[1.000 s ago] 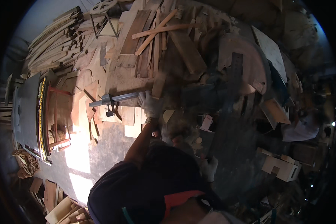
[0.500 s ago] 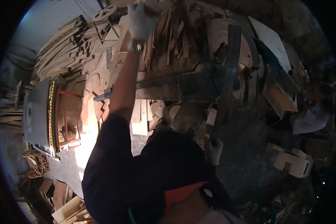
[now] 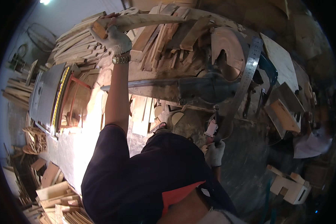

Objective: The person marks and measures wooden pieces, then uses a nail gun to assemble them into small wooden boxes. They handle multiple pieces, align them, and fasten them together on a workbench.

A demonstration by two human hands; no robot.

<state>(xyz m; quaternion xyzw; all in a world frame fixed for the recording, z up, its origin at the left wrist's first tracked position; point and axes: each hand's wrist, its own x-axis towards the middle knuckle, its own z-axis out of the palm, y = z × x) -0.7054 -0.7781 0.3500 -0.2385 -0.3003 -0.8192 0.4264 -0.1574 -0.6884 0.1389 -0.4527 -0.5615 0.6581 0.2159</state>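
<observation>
My left hand (image 3: pixel 117 40), in a pale work glove with a metal watch (image 3: pixel 121 59) at the wrist, reaches far forward. Its fingers close round the end of a long wooden board (image 3: pixel 149 21) that stretches right above the lumber pile. Low at my right side, my gloved right hand (image 3: pixel 214 154) grips the lower end of a long steel ruler (image 3: pixel 246 76). The ruler slants up and away to the right, its far end beside a round saw guard (image 3: pixel 227 52). A small pale tag (image 3: pixel 211 128) hangs near my right hand.
A dark machine bar (image 3: pixel 153 83) crosses the bench ahead. Stacked wood strips (image 3: pixel 76 43) lie at far left, near a grey-topped table (image 3: pixel 48 99) with red legs. Offcuts (image 3: pixel 56 194) heap at lower left. A wooden box-like piece (image 3: pixel 291 188) and another person's pale garment (image 3: pixel 311 143) are at right.
My left hand has moved left, and the long board now shows in it. The view has shifted. My right hand still holds the ruler low at my side.
</observation>
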